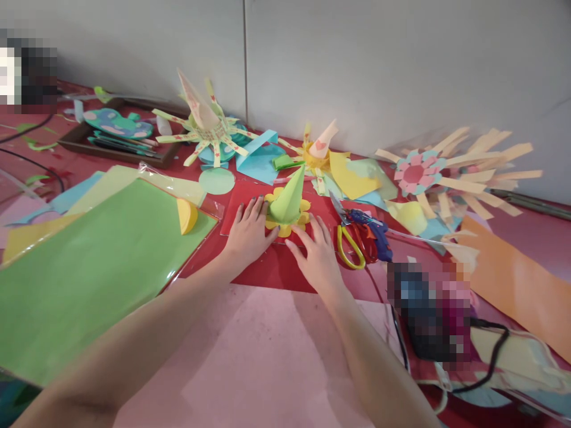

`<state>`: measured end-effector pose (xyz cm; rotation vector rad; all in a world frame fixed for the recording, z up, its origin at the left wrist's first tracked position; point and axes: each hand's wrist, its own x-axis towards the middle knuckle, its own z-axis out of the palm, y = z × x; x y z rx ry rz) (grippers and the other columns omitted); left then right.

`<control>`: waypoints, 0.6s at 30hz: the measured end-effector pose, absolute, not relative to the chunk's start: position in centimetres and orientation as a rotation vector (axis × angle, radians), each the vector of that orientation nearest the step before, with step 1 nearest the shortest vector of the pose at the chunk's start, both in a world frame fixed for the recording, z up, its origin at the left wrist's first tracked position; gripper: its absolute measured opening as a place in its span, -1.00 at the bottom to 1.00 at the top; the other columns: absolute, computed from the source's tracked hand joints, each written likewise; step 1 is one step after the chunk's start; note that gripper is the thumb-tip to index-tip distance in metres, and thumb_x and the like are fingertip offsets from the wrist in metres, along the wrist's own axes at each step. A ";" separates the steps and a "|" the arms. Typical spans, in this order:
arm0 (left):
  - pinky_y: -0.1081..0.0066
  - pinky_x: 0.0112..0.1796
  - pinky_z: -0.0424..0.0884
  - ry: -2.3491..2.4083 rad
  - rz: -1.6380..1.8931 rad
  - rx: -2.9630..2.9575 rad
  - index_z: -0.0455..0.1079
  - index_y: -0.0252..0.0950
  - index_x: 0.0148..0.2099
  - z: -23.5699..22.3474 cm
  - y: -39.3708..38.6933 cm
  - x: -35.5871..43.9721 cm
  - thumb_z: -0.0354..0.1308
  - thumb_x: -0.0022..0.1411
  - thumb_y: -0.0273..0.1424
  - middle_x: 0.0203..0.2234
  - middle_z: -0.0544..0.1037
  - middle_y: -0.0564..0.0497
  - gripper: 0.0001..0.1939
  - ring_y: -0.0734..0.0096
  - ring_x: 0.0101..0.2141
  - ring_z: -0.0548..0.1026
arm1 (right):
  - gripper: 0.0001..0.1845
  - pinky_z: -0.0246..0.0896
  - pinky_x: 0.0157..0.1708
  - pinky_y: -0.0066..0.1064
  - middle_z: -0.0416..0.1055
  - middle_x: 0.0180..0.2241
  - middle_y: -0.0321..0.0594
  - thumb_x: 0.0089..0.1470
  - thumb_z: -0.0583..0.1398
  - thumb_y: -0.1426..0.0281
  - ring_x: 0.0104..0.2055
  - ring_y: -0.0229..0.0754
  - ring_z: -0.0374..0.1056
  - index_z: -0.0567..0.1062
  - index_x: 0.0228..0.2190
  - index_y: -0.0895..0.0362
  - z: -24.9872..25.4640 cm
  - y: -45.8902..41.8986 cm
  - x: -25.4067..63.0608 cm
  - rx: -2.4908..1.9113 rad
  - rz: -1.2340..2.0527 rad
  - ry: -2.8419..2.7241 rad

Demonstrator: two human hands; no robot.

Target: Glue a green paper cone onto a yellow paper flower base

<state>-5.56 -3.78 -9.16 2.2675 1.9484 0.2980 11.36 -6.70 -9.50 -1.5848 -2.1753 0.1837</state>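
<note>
One light-green paper cone [288,201] is standing on a yellow paper flower [285,229], between the person's left hand [248,233] and right hand [320,257]. Its long axis is running upward, with the wide end down and the narrow tip leaning toward the right. The flower is lying over a red sheet [238,195]. The left hand is lying palm down with loosely spread fingers, its thumb reaching the flower's near-left edge; the right hand is holding its fingers apart and curved, fingertips at the near-right petals. Neither is closing around anything; whether they are pressing, I cannot tell. Toward the left, the corner of a green paper pack [102,267] is coming near the red sheet's edge. Yellow-handled scissors [343,221] and a blue glue gun [379,233] are bordering the right. Nearer the person, pink paper [250,356] is stretching widely.
</note>
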 end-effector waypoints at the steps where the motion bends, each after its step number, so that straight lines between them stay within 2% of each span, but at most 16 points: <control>1: 0.10 0.25 -0.08 1.948 0.302 2.270 0.04 -0.51 0.29 -9.2 -3.8 -5.6 -0.12 0.29 -0.19 0.28 0.07 -0.23 -0.35 0.14 0.28 0.00 | -0.54 0.07 0.15 0.05 0.08 0.24 -0.03 0.17 0.05 0.13 0.30 0.12 -0.06 0.42 0.03 0.04 -9.4 -6.8 11.3 -1.571 0.191 -2.193; 8: 0.10 0.25 -0.07 1.949 0.307 2.272 0.05 -0.52 0.29 -9.3 -3.8 -5.6 -0.12 0.29 -0.19 0.28 0.07 -0.22 -0.35 0.13 0.28 0.01 | -0.57 0.06 0.16 0.05 0.07 0.24 0.02 0.18 0.05 0.16 0.29 0.14 -0.04 0.46 0.00 0.07 -9.4 -6.4 11.8 -1.657 0.152 -2.114; 14: 0.11 0.25 -0.08 1.949 0.282 2.273 0.03 -0.55 0.29 -9.2 -3.8 -5.6 -0.14 0.30 -0.18 0.29 0.06 -0.22 -0.34 0.14 0.29 -0.01 | -0.56 0.09 0.16 0.03 0.07 0.25 -0.05 0.17 0.06 0.13 0.31 0.10 -0.08 0.45 0.00 0.03 -9.2 -6.8 11.4 -1.563 0.198 -2.194; 18: 0.12 0.25 -0.08 1.956 0.276 2.259 0.03 -0.53 0.29 -9.0 -3.8 -5.6 -0.14 0.30 -0.19 0.29 0.05 -0.21 -0.35 0.16 0.29 -0.01 | -0.60 0.09 0.14 0.06 0.12 0.22 -0.05 0.20 0.03 0.18 0.29 0.12 -0.02 0.48 -0.04 0.01 -9.2 -6.7 11.7 -1.628 0.163 -2.142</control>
